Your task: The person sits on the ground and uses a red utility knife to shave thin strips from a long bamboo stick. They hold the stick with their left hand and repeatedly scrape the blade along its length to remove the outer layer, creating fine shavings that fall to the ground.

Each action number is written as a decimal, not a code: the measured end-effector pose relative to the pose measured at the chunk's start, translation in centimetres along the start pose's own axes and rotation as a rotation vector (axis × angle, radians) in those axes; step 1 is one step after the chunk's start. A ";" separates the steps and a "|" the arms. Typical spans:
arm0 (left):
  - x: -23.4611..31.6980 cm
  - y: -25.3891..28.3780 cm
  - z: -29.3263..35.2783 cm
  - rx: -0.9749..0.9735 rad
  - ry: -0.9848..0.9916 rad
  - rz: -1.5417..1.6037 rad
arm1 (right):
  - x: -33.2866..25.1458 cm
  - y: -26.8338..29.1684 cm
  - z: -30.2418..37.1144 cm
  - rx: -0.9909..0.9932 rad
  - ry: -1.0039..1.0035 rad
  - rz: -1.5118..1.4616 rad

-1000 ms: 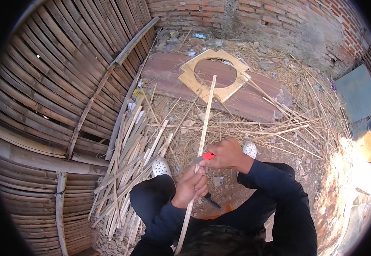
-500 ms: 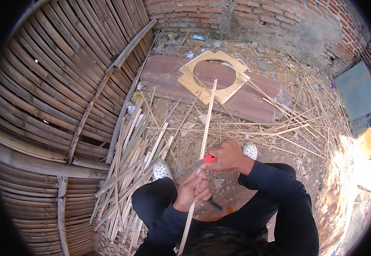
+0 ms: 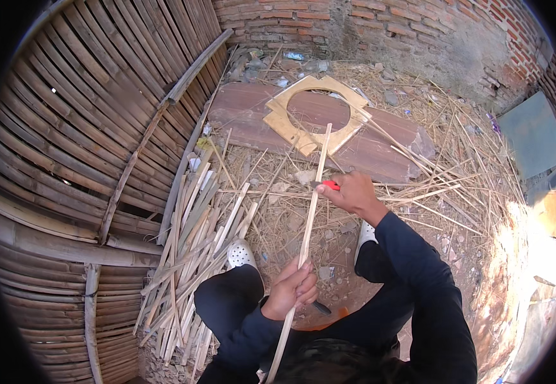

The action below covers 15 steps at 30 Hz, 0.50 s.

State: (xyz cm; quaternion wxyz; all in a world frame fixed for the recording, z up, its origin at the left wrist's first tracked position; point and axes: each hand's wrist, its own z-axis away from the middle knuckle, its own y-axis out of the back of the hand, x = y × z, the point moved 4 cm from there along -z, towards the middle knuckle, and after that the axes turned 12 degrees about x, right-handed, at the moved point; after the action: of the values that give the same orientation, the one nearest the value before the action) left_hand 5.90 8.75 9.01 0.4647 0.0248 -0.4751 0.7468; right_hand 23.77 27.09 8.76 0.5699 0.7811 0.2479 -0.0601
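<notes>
A long pale bamboo strip (image 3: 310,224) runs from my lap up and away in front of me. Low on the strip, my left hand (image 3: 292,288) is wrapped round it. My right hand (image 3: 351,192) is farther up, closed on a knife (image 3: 331,185) with a red handle. Its short blade lies against the strip; most of the handle is hidden in my fingers. A dark blade-like piece (image 3: 321,307) shows just below my left hand, its other end hidden.
Many split strips (image 3: 191,256) lie heaped by my left foot, beside a slatted bamboo wall (image 3: 86,128). Ahead, a yellowish board with a round hole (image 3: 278,121) rests on a brown panel (image 3: 239,115). Straw and debris cover the ground before a brick wall (image 3: 412,32).
My right hand and the knife have slid up along the strip, away from my left hand. My left hand keeps its grip; the strip's far end has shifted slightly right.
</notes>
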 end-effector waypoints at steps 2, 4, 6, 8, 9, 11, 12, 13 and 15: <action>0.1 -0.4 0.3 -0.004 -0.012 -0.079 | 2.4 -0.5 -0.8 0.018 -0.037 -0.008; 0.6 -0.4 0.4 -0.005 -0.050 -0.132 | 1.3 -0.5 -0.5 -0.015 0.018 -0.029; 1.0 -0.2 0.3 0.014 -0.071 -0.158 | -3.9 0.2 3.1 -0.114 0.144 -0.056; 1.2 0.0 0.6 0.007 -0.087 -0.176 | -4.6 0.2 4.0 -0.025 0.269 -0.076; 1.4 -0.1 0.3 0.008 -0.086 -0.149 | -4.9 0.3 4.1 0.020 0.332 -0.086; 1.3 -0.2 0.1 0.018 -0.062 -0.096 | -3.1 -0.1 2.6 0.017 0.302 -0.047; 1.1 -0.1 0.3 0.020 -0.053 -0.083 | -2.4 -0.3 1.9 0.018 0.291 -0.025; 1.3 -0.2 0.3 0.019 -0.054 -0.074 | -2.5 -0.5 1.8 0.039 0.310 -0.061; 1.6 -0.4 0.3 0.017 -0.054 -0.059 | -2.7 -0.2 1.3 0.093 0.361 -0.040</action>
State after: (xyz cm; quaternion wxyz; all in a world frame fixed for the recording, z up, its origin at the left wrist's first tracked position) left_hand 5.18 9.64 10.21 0.4733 0.0628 -0.4802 0.7358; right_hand 21.60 25.07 9.14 0.4779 0.7998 0.3586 0.0585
